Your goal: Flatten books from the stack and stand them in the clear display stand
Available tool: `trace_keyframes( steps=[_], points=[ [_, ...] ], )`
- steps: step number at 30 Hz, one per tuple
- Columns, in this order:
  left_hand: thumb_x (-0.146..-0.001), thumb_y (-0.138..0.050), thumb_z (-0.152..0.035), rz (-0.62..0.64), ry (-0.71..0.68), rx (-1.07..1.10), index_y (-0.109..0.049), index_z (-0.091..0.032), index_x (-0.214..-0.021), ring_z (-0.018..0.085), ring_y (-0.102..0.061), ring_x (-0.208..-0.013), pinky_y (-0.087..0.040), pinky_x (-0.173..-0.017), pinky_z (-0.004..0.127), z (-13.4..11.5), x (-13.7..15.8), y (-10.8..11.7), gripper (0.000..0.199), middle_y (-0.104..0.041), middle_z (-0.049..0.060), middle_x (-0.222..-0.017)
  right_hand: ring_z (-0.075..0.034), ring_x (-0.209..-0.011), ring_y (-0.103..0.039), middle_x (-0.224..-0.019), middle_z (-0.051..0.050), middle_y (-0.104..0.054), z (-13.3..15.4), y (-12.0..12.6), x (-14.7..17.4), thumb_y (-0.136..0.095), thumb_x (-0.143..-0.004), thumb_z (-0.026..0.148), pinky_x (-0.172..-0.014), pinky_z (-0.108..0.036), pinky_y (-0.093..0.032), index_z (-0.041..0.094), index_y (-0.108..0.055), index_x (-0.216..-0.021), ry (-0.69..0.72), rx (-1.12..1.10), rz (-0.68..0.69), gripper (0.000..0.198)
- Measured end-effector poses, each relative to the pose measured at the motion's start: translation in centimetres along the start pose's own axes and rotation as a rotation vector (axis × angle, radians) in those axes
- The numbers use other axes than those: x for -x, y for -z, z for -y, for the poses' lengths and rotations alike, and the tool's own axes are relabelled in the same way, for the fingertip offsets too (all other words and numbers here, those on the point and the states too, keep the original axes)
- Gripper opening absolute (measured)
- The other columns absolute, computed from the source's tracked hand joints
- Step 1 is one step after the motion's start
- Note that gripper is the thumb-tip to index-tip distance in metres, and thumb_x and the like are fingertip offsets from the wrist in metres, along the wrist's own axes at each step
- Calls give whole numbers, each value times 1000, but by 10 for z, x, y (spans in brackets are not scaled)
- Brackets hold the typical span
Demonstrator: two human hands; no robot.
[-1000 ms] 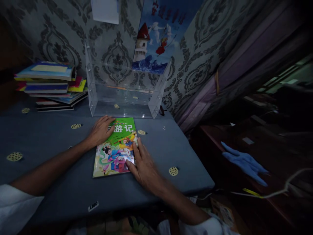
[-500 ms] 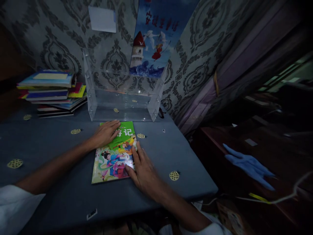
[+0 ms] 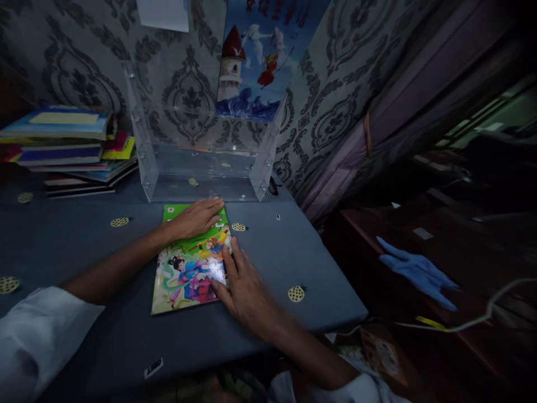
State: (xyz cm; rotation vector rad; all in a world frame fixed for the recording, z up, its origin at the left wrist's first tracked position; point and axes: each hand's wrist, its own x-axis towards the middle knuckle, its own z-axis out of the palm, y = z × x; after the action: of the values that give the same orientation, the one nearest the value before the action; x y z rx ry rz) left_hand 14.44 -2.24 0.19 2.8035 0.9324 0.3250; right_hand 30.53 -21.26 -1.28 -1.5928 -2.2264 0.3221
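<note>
A picture book (image 3: 184, 268) with a green top and colourful cartoon figures lies closed and face up on the blue-grey tablecloth. My left hand (image 3: 198, 218) rests flat across the upper cover, fingers stretched toward the top right corner, hiding much of the title. Along the book's right edge is my right hand (image 3: 247, 294), its fingers extended and its thumb apart on the lower cover. Beyond the book stands a clear acrylic rack (image 3: 201, 190) with its lower shelf visible.
Several stacked books (image 3: 71, 151) stand at the left. A blue storybook (image 3: 251, 61) is upright behind the rack, against the patterned wall. To the right, past the table edge, a blue glove (image 3: 419, 274) lies on a dark surface near a pale cable (image 3: 474, 323).
My left hand has slid right across the upper cover, covering more of the title and baring the top left corner. My right hand stays at the book's right edge. The view has shifted slightly.
</note>
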Motion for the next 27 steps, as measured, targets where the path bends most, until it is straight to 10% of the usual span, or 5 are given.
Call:
trace_keyframes(
  steps=[15,27],
  points=[
    [-106,-34,-37,1,-155,76,-41,-23,-151,17,-34,-149,-25,-124,38,-45,57,0,48,-41,5,-159,-35,-151,-26,-164,-24,-20,-11,1,3,-52,-99,48,-118,-56,-37,11,-20,-160,18,-30,15,78],
    [-103,-31,-51,-246,288,-13,-46,-12,-146,29,-35,-148,-32,-121,49,11,104,1,60,-45,16,-155,-28,-153,-22,-160,-22,-32,11,11,-106,-44,-103,35,-125,-52,-22,2,-39,-150,303,7,190,58]
  ],
)
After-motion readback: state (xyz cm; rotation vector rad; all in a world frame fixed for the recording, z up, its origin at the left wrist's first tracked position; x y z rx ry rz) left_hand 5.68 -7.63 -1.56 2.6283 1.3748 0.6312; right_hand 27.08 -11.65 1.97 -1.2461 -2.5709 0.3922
